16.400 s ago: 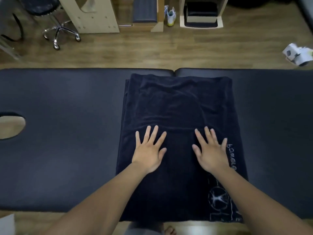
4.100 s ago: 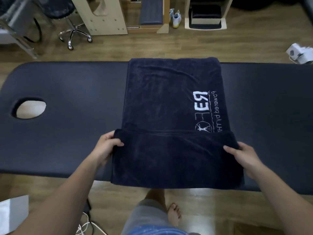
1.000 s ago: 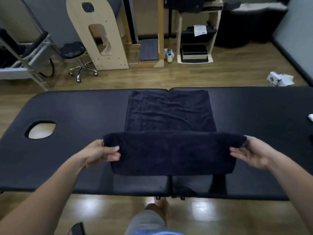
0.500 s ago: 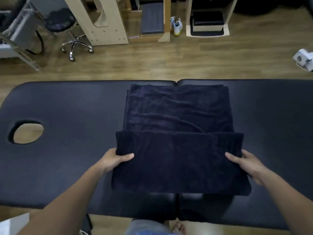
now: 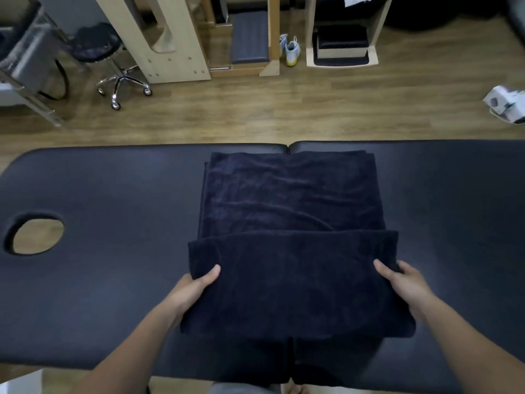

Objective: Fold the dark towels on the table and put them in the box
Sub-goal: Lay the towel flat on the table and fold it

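A dark navy towel (image 5: 289, 194) lies across the middle of the black padded table (image 5: 113, 223). Its near part is doubled over into a thick fold (image 5: 295, 280) lifted toward me. My left hand (image 5: 193, 291) grips the fold's left edge, thumb on top and fingers hidden under the cloth. My right hand (image 5: 403, 282) grips the right edge the same way. The towel's far edge reaches the table's back rim. No box is clearly in view.
The table has an oval face hole (image 5: 37, 234) at the left and a centre seam. Beyond it on the wooden floor stand a rolling stool (image 5: 113, 66), wooden furniture (image 5: 170, 38), a pair of shoes (image 5: 291, 51) and white items (image 5: 508, 106) at the right.
Over the last second both hands carried the folded edge forward and lower over the towel. The head tilted down, so the table fills more of the view.
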